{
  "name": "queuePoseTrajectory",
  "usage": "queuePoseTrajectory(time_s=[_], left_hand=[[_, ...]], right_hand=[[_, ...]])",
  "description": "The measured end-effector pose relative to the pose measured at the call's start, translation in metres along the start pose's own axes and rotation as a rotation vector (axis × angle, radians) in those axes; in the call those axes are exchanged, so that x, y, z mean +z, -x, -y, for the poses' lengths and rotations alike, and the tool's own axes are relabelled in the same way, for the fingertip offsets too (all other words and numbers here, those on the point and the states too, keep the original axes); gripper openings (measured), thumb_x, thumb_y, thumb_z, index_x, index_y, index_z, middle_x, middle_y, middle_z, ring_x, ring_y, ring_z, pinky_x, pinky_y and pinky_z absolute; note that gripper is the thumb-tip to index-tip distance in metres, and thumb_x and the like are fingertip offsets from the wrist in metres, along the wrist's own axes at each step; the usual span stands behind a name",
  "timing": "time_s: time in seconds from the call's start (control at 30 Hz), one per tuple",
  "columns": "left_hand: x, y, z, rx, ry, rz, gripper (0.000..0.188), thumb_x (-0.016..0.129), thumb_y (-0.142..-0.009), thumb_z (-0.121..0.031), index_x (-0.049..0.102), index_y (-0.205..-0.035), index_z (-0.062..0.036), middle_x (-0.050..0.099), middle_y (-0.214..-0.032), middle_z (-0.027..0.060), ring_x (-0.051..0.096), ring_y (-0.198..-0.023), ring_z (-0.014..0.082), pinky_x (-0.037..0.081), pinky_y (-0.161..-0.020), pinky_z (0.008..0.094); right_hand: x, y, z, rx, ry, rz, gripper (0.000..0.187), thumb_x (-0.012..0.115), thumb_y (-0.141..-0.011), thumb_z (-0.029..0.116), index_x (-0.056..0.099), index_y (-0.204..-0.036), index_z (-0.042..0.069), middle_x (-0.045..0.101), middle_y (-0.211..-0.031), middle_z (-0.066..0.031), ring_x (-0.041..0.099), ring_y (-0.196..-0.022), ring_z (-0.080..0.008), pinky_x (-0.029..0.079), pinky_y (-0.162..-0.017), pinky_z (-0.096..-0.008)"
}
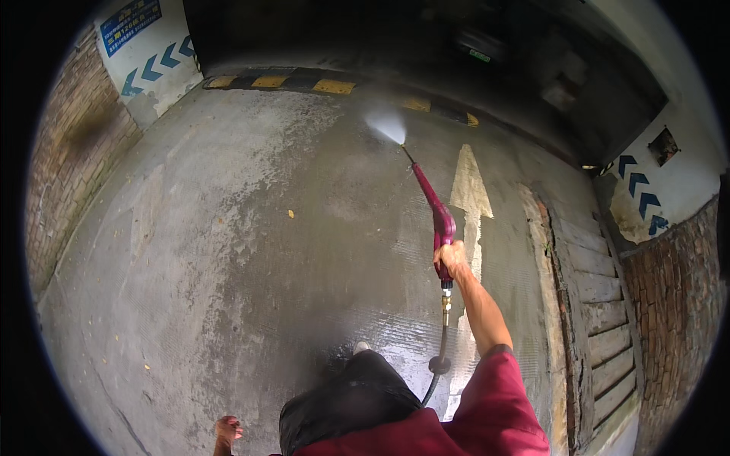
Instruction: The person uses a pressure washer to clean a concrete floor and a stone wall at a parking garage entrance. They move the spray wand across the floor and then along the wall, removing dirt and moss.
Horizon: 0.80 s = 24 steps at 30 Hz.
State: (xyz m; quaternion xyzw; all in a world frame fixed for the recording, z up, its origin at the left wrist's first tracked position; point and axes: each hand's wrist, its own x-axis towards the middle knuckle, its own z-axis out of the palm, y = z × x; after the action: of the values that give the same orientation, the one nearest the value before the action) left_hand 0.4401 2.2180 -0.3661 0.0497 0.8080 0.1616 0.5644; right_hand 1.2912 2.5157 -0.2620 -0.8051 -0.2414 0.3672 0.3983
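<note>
The concrete driveway (175,251) takes up most of the view; its middle and right look dark and wet, its left largely pale and dry, so the wetting seems only partly done, with the left side judged left over. A dark opening (342,34) lies at the far end, with a brick wall (84,152) on the left and another, the right-hand brick wall (677,304), opposite. Slatted slabs (604,304) run along the right edge. A black-and-yellow speed bump (334,86) crosses the far end, a raised obstacle just beyond the spray (389,125), and a white arrow (470,190) points that way. The magenta spray gun (437,209) is right of centre, aimed far and slightly left; its hose (445,334) hangs near the body. The right hand (455,258) has its fingers wrapped around the gun's grip. At near left, the left hand (228,427) looks loosely curled; whether its fingers are closed I cannot tell. A yellow leaf (290,213) lies mid-driveway.
</note>
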Motion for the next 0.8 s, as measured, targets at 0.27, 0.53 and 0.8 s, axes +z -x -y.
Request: queuePoseTrajectory(time_s=[0.27,0.53,0.8], left_hand=[[0.043,0.009,-0.063,0.131,-0.474,0.049,0.026,0.06,-0.086,0.0,0.059,-0.112,0.001,0.066,-0.093,0.0151,0.07,-0.075,0.0311,0.059,-0.056,0.0436],[0.085,-0.089,-0.227,0.173,-0.454,0.023,0.021,0.057,-0.087,0.001,0.058,-0.108,-0.003,0.065,-0.087,0.013,0.068,-0.067,0.0285,0.056,-0.052,0.0445],[0.136,-0.119,-0.375,0.286,-0.406,0.103,0.016,0.053,-0.088,0.002,0.06,-0.102,-0.0034,0.061,-0.077,0.0098,0.064,-0.058,0.0254,0.052,-0.044,0.0391]], right_hand=[[0.013,-0.121,0.02,0.056,0.073,-0.052,0.007,0.064,-0.059,0.002,0.064,-0.06,-0.005,0.06,-0.055,-0.0148,0.061,-0.049,-0.0252,0.047,-0.049,-0.0386],[0.022,-0.142,0.035,0.192,0.201,-0.183,0.012,0.069,-0.06,0.005,0.068,-0.065,-0.006,0.065,-0.061,-0.0172,0.066,-0.057,-0.0279,0.051,-0.055,-0.0395],[0.01,-0.178,0.056,0.263,0.112,-0.311,0.009,0.067,-0.054,-0.003,0.066,-0.062,-0.008,0.062,-0.057,-0.0166,0.062,-0.05,-0.0278,0.047,-0.048,-0.0387]])
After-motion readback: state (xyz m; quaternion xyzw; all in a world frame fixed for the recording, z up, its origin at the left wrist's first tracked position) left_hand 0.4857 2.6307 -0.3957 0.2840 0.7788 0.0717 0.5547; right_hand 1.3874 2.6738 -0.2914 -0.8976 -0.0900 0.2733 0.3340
